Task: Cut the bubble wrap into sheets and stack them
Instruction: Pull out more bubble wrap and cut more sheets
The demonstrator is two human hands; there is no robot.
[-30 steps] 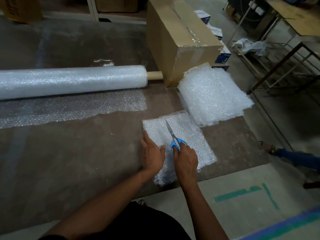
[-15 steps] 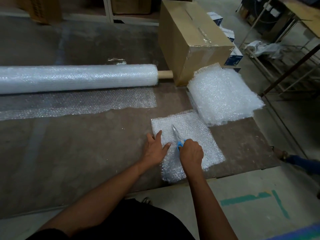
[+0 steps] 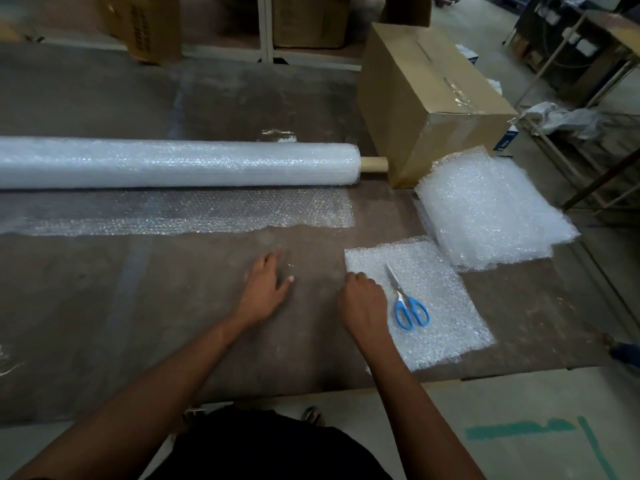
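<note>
- Now the cut sheet (image 3: 426,299) lies flat at the near right of the table (image 3: 104,306), its far right corner touching the stack (image 3: 491,209) of finished sheets.
- Scissors (image 3: 407,301) rest on that sheet, free of both hands, blades pointing far.
- Right hand (image 3: 363,299), fingers curled, sits at the sheet's left edge; whether it pinches the wrap is hidden.
- Left hand (image 3: 266,289) lies spread and empty on bare table, well apart from the right.
- Likely next move goes far right; the right hand is nearer.
- Roll (image 3: 173,162) runs left to right, cut off at left.
</note>
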